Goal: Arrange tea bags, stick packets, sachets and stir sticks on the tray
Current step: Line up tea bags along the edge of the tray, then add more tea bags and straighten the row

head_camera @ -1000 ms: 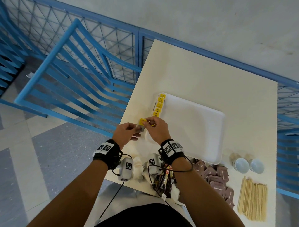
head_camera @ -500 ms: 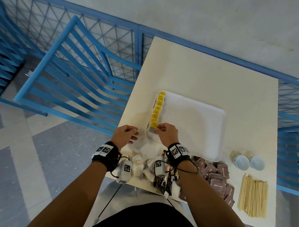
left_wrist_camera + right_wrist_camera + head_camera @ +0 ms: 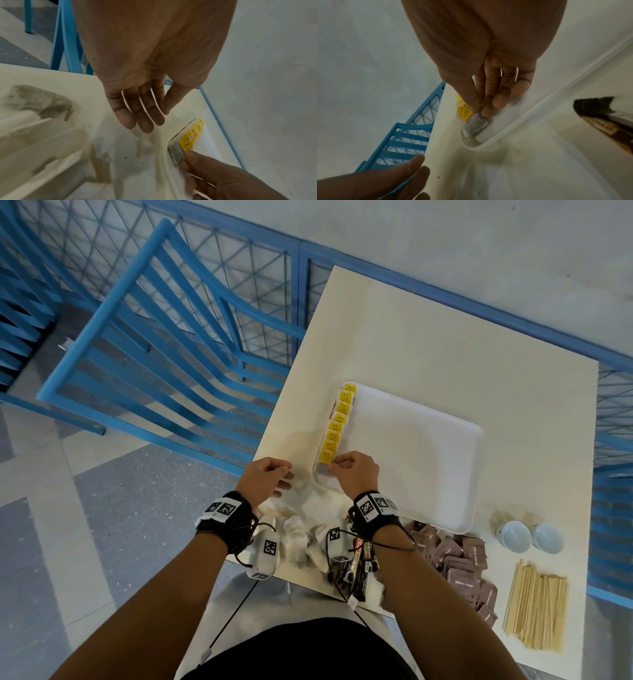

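A white tray lies on the cream table. Several tea bags with yellow tags stand in a row along the tray's left edge. My right hand pinches the nearest tea bag at the tray's near-left corner. The right wrist view shows thumb and forefinger on the top edge of this grey tea bag, beside its yellow tag. My left hand hovers left of the tray with straight fingers, holding nothing. Under it lie loose tea bags.
Near the table's front edge lie loose tea bags, dark stick packets, brown sachets and wooden stir sticks. Two small white cups stand right of the tray. A blue chair stands at the table's left.
The right hand carried the tea bag from between both hands into the tray, at the near end of the row. The left hand let go and stayed left of the tray.
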Action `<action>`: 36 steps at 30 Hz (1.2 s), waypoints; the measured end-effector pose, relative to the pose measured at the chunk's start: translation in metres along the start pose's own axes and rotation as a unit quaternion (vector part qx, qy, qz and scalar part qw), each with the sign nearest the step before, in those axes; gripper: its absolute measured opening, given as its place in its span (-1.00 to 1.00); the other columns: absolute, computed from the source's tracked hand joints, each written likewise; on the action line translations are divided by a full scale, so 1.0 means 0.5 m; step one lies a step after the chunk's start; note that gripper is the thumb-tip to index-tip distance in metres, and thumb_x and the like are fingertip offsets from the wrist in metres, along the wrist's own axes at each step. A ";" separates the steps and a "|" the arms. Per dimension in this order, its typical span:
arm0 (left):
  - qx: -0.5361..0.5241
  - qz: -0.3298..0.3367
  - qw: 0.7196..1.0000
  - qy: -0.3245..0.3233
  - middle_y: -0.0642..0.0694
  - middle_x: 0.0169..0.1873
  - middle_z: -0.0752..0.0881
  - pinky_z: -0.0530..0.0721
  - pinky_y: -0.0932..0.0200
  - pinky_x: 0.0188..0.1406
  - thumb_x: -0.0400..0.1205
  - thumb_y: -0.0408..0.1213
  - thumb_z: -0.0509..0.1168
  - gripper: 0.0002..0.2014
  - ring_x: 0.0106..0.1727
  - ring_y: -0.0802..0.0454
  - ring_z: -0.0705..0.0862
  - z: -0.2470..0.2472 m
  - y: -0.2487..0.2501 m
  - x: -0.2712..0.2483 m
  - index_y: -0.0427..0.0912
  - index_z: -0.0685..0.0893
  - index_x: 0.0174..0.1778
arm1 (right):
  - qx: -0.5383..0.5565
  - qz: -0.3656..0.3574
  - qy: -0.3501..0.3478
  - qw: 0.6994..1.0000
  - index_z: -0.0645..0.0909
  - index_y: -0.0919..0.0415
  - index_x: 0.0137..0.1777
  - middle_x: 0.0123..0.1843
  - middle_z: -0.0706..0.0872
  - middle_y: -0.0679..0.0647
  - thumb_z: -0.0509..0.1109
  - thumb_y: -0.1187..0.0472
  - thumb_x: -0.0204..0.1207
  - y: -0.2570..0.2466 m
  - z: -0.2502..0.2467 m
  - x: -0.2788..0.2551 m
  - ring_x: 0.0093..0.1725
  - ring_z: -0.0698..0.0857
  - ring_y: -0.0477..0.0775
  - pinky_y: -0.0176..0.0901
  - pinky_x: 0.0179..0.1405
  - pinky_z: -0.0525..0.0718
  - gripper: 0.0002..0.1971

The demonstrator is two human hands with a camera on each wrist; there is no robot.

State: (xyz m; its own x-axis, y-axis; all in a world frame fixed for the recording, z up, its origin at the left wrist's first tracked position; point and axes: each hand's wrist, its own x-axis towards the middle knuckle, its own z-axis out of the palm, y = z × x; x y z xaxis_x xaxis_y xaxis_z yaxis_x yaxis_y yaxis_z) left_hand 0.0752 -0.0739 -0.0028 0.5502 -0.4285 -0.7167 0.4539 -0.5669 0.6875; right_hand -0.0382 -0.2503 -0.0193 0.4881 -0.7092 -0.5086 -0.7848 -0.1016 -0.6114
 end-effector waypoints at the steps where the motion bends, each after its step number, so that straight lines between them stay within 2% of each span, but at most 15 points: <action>1: 0.004 0.001 1.000 -0.001 -0.14 -0.02 0.84 0.70 0.10 -0.14 0.78 -0.36 0.25 -0.84 -0.10 -0.07 0.79 -0.001 -0.001 -0.003 -0.24 0.73 0.19 | -0.001 0.000 0.001 1.000 0.77 0.10 -0.08 -0.27 0.77 -0.07 0.62 0.14 0.43 0.001 -0.003 -0.004 -0.21 0.71 -0.10 -0.62 -0.30 0.40 -0.87; 3: 0.019 0.009 1.000 -0.003 -0.16 0.02 0.84 0.69 0.11 -0.16 0.78 -0.37 0.26 -0.83 -0.10 -0.06 0.78 -0.003 -0.002 -0.007 -0.26 0.72 0.20 | -0.005 -0.007 0.007 1.000 0.75 0.06 -0.06 -0.26 0.76 -0.08 0.56 0.12 0.48 0.001 -0.009 -0.012 -0.20 0.68 -0.11 -0.59 -0.26 0.42 -0.91; 7: 0.058 0.030 0.998 0.000 -0.13 0.00 0.85 0.60 0.30 -0.35 0.74 -0.36 0.32 -0.85 -0.19 0.02 0.76 -0.007 -0.014 -0.021 -0.24 0.73 0.17 | -0.002 -0.038 0.005 0.999 0.76 0.02 -0.07 -0.23 0.79 -0.09 0.51 0.15 0.51 0.012 -0.007 -0.047 -0.13 0.73 -0.06 -0.25 0.03 0.59 -0.96; 9: 0.081 0.049 0.995 -0.006 -0.15 -0.02 0.85 0.61 0.40 -0.37 0.70 -0.36 0.39 -0.88 -0.22 0.01 0.76 -0.009 -0.024 -0.026 -0.23 0.76 0.13 | -0.001 -0.052 -0.011 0.999 0.78 0.04 -0.07 -0.22 0.82 -0.06 0.51 0.18 0.49 0.021 -0.002 -0.069 -0.14 0.76 -0.06 -0.24 0.03 0.65 -0.95; 11: 0.118 0.075 0.990 -0.011 -0.15 -0.05 0.84 0.67 0.32 -0.22 0.65 -0.33 0.46 -0.90 -0.23 0.02 0.76 -0.009 -0.033 -0.028 -0.20 0.79 0.06 | -0.002 -0.066 -0.026 0.997 0.80 0.06 -0.06 -0.21 0.83 -0.04 0.52 0.20 0.48 0.030 0.001 -0.089 -0.16 0.77 -0.08 -0.25 -0.02 0.69 -0.93; 13: 0.173 0.106 0.979 -0.019 -0.08 -0.10 0.83 0.65 0.26 -0.13 0.61 -0.27 0.53 -0.90 -0.19 0.07 0.74 -0.005 -0.042 -0.034 -0.13 0.81 0.01 | -0.028 -0.089 -0.038 0.995 0.81 0.08 -0.04 -0.20 0.83 -0.05 0.53 0.21 0.49 0.041 0.002 -0.113 -0.22 0.73 -0.17 -0.31 -0.09 0.66 -0.92; 15: 0.230 0.129 0.964 -0.040 0.00 -0.10 0.82 0.61 0.38 -0.15 0.57 -0.19 0.56 -0.87 -0.13 0.14 0.74 -0.003 -0.054 -0.042 -0.04 0.81 0.00 | -0.049 -0.105 -0.046 0.992 0.81 0.08 -0.02 -0.18 0.81 -0.08 0.53 0.24 0.50 0.058 0.007 -0.137 -0.28 0.65 -0.30 -0.41 -0.13 0.58 -0.90; 17: 0.278 0.140 0.948 -0.070 0.07 -0.09 0.81 0.63 0.37 -0.14 0.54 -0.10 0.58 -0.83 -0.07 0.11 0.75 0.003 -0.064 -0.056 0.04 0.79 0.00 | -0.077 -0.117 -0.054 0.989 0.80 0.05 -0.01 -0.17 0.79 -0.14 0.53 0.26 0.49 0.077 0.013 -0.161 -0.24 0.62 -0.32 -0.36 -0.05 0.60 -0.87; 20: 0.407 0.168 0.892 -0.099 0.10 0.04 0.80 0.62 -0.04 0.25 0.41 0.27 0.50 -0.57 0.10 0.02 0.73 0.013 -0.075 -0.068 0.13 0.78 0.10 | -0.189 -0.137 -0.077 0.969 0.73 -0.06 0.14 -0.03 0.74 -0.15 0.54 0.19 0.47 0.097 0.019 -0.190 0.10 0.60 -0.01 0.01 0.25 0.58 -0.74; 22: 0.494 0.187 0.843 -0.104 0.03 0.12 0.76 0.50 -0.10 0.31 0.40 0.41 0.45 -0.41 0.20 -0.07 0.67 0.020 -0.082 -0.075 0.11 0.76 0.21 | -0.261 -0.142 -0.078 0.952 0.67 -0.08 0.26 0.12 0.69 -0.09 0.53 0.15 0.45 0.102 0.021 -0.209 0.25 0.50 0.10 0.09 0.32 0.47 -0.63; 25: 0.574 0.218 0.783 -0.096 -0.07 0.27 0.65 0.42 -0.14 0.35 0.47 0.37 0.43 -0.35 0.34 -0.17 0.54 0.028 -0.098 -0.079 0.09 0.66 0.40 | -0.321 -0.154 -0.069 0.932 0.61 -0.12 0.33 0.26 0.63 -0.04 0.50 0.13 0.44 0.105 0.029 -0.227 0.35 0.45 0.15 0.13 0.37 0.38 -0.56; 27: 0.604 0.233 0.758 -0.084 -0.09 0.34 0.60 0.38 -0.15 0.36 0.54 0.26 0.42 -0.41 0.39 -0.20 0.48 0.030 -0.109 -0.080 0.09 0.62 0.45 | -0.332 -0.157 -0.066 0.928 0.62 -0.10 0.31 0.26 0.63 -0.02 0.47 0.20 0.44 0.110 0.040 -0.234 0.36 0.45 0.16 0.12 0.37 0.36 -0.57; 29: 0.607 0.240 0.754 -0.068 -0.08 0.32 0.62 0.37 -0.14 0.34 0.60 0.15 0.40 -0.55 0.38 -0.20 0.48 0.033 -0.112 -0.079 0.09 0.65 0.39 | -0.306 -0.148 -0.062 0.938 0.64 -0.06 0.26 0.22 0.66 -0.03 0.44 0.28 0.43 0.115 0.047 -0.236 0.35 0.45 0.14 0.12 0.38 0.33 -0.60; 33: 0.565 0.252 0.784 -0.049 -0.04 0.14 0.72 0.36 -0.10 0.24 0.62 0.00 0.42 -0.79 0.28 -0.16 0.54 0.037 -0.111 -0.080 0.08 0.78 0.13 | -0.235 -0.119 -0.048 0.963 0.67 0.02 0.21 0.11 0.75 -0.01 0.37 0.32 0.50 0.118 0.048 -0.233 0.32 0.48 0.11 0.13 0.45 0.33 -0.67; 36: 0.528 0.247 0.811 -0.056 0.00 0.11 0.78 0.36 -0.07 0.22 0.65 -0.13 0.40 -0.87 0.25 -0.14 0.58 0.040 -0.107 -0.080 0.04 0.79 0.09 | -0.195 -0.108 -0.040 0.974 0.74 0.04 0.16 0.01 0.77 0.00 0.35 0.31 0.53 0.123 0.040 -0.227 0.26 0.51 0.12 0.11 0.40 0.39 -0.72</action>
State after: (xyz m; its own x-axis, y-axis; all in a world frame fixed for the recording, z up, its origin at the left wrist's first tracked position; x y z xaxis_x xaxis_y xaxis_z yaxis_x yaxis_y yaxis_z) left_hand 0.0148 -0.0405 -0.0135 0.3885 -0.8144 -0.4312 -0.6874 -0.5677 0.4529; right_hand -0.1343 -0.1622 -0.0116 0.6734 -0.5877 -0.4483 -0.7386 -0.5099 -0.4410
